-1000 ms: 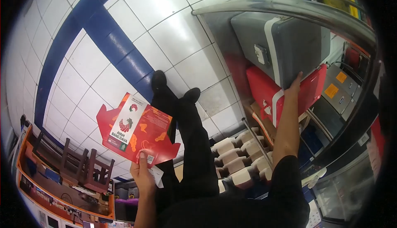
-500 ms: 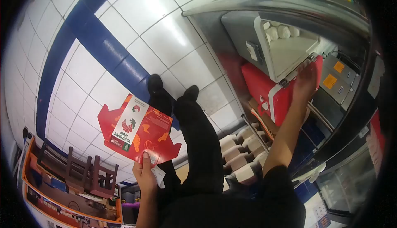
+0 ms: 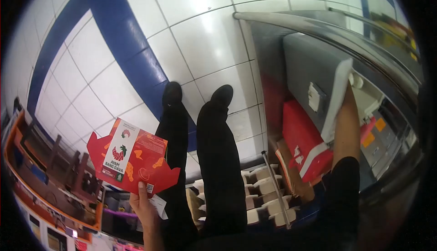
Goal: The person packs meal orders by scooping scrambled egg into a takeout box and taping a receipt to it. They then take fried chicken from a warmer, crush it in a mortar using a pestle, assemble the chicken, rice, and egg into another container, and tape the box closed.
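My left hand (image 3: 144, 208) pinches the lower edge of a red food carton (image 3: 152, 167), folded flat and printed with orange shapes and a white label. A white paper slip (image 3: 159, 204) sticks out beside the fingers. On the right, my forearm (image 3: 348, 133) reaches over the pale rim of an open grey cooler box (image 3: 302, 64). My right hand is inside it, its fingers hidden. White rounded wrapped items (image 3: 356, 81) show near the arm, in the box. Below the grey box is a red cooler box (image 3: 304, 137) with a white band.
A metal rail (image 3: 314, 21) runs along the stand around the cooler boxes. Under it are several stacked pale cartons (image 3: 266, 185) and a brown cardboard box (image 3: 287, 173). Dark wooden stools (image 3: 50, 160) stand at the lower left. White tiles with a blue band cover the floor.
My right hand has moved from the red cooler's edge into the grey cooler box. The view has shifted. My left hand still holds the carton.
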The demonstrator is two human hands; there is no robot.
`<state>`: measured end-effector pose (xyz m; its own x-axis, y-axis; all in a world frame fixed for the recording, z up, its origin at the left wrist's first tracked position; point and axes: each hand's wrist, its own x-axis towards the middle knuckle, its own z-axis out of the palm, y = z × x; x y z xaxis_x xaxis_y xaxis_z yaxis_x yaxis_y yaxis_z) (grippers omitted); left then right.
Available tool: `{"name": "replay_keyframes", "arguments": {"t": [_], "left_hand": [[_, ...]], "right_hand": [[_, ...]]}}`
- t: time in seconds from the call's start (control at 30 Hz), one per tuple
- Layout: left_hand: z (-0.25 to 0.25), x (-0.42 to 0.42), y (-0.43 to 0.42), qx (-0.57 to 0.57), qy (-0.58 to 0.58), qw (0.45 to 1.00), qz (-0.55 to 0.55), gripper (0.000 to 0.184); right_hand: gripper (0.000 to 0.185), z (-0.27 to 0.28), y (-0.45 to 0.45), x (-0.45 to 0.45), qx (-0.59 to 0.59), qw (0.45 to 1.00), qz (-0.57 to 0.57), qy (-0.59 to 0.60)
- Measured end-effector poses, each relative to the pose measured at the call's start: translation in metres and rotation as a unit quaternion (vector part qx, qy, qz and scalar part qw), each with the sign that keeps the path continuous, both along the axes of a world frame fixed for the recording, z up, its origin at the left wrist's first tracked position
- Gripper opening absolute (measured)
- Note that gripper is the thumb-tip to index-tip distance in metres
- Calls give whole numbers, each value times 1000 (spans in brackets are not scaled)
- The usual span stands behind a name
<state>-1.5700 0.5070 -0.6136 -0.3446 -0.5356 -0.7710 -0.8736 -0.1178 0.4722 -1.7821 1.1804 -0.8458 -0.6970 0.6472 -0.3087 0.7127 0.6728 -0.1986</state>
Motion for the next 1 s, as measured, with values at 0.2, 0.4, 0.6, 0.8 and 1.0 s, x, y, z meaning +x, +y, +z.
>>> {"name": "replay_keyframes", "arguments": {"t": [0.2, 0.4, 0.6, 0.8, 1.0], "left_hand": [[-3, 5, 10, 8, -24, 1000, 9, 29], [13, 16, 19, 33, -28, 999, -19, 29], [22, -2, 26, 61, 53, 996, -22, 28], [43, -7, 35, 73, 95, 992, -36, 28], [59, -9, 46, 89, 137, 985, -54, 28]], "right_hand": [[48, -36, 19, -16, 97, 994, -53, -22], [46, -10, 41, 21, -134, 910, -333, 208], [50, 148, -48, 88, -604, 558, -317, 473], [42, 199, -125, 89, -162, 949, -41, 268], [62, 212, -174, 11, 73, 983, 149, 75]]}}
